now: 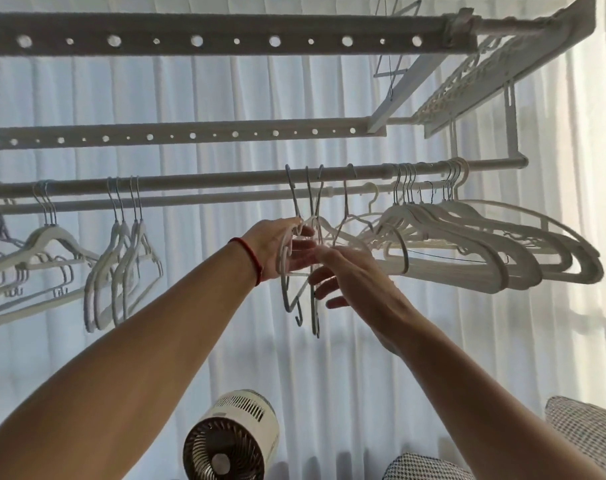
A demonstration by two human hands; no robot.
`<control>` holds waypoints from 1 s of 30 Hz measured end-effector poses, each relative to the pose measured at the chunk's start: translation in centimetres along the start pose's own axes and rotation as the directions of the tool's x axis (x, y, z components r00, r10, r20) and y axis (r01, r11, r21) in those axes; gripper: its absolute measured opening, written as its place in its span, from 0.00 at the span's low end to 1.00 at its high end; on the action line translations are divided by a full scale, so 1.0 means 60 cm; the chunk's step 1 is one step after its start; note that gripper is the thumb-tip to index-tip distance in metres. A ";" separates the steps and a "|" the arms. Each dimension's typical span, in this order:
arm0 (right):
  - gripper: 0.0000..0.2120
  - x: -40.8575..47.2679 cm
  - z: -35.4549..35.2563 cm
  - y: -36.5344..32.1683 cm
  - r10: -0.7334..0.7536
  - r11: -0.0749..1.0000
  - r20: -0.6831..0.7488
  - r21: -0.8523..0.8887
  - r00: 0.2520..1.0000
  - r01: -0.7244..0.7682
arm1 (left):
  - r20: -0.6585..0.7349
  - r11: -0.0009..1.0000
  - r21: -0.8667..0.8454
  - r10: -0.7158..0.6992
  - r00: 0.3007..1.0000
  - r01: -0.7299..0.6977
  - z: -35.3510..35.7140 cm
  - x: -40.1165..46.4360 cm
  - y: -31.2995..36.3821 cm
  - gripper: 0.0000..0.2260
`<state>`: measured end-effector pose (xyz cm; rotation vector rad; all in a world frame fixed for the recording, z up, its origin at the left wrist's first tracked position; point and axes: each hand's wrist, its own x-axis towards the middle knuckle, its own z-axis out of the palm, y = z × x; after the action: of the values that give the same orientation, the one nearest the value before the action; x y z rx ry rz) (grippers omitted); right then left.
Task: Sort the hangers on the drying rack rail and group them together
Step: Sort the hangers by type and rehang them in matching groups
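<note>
Hangers on the rail are pinched by the left hand; right hand's grip loose, holding nothing.

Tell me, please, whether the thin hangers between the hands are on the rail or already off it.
On the rail: the thin hangers have their hooks over the rail, while the left hand grips them.

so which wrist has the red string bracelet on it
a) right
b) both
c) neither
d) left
d) the red bracelet circles the wrist just below the left hand, which holds the thin hangers hanging from the rail; the wrist below the right hand is bare.
</note>
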<state>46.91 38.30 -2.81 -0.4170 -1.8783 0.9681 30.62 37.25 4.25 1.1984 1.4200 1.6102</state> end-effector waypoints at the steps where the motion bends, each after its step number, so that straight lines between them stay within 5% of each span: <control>1: 0.18 0.000 0.005 -0.001 0.012 1.000 0.026 0.000 1.000 -0.012 | -0.010 1.000 0.015 -0.003 1.000 0.003 -0.005 -0.001 -0.001 0.11; 6: 0.23 -0.002 0.020 -0.017 -0.014 0.999 0.096 -0.035 0.995 0.018 | 0.016 0.991 0.121 -0.053 0.998 0.050 -0.013 -0.009 0.001 0.08; 11: 0.05 -0.005 0.023 -0.030 -0.104 0.964 0.055 -0.241 0.993 0.115 | -0.026 0.968 0.247 0.045 0.999 -0.037 -0.019 -0.017 0.000 0.07; 19: 0.13 -0.029 0.005 -0.036 -0.056 0.951 0.036 -0.304 0.998 0.065 | -0.062 0.956 0.266 0.148 0.987 -0.126 -0.012 -0.033 -0.006 0.14; 24: 0.16 -0.028 0.032 -0.040 -0.195 0.859 -0.063 -0.493 0.979 0.139 | -0.131 0.957 0.243 0.191 0.973 -0.156 0.013 -0.031 -0.006 0.15; 28: 0.16 -0.040 0.013 -0.034 -0.184 0.896 -0.121 -0.428 0.975 0.116 | -0.186 0.957 0.237 0.210 0.960 -0.164 0.020 -0.032 0.012 0.06; 30: 0.15 -0.048 0.008 -0.034 -0.177 0.910 -0.120 -0.398 0.977 0.116 | -0.227 0.960 0.233 0.207 0.952 -0.153 0.023 -0.032 0.013 0.10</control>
<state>48.16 34.97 -3.09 -0.5591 -1.9273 0.4434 32.66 35.88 4.61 1.3158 1.7200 1.8228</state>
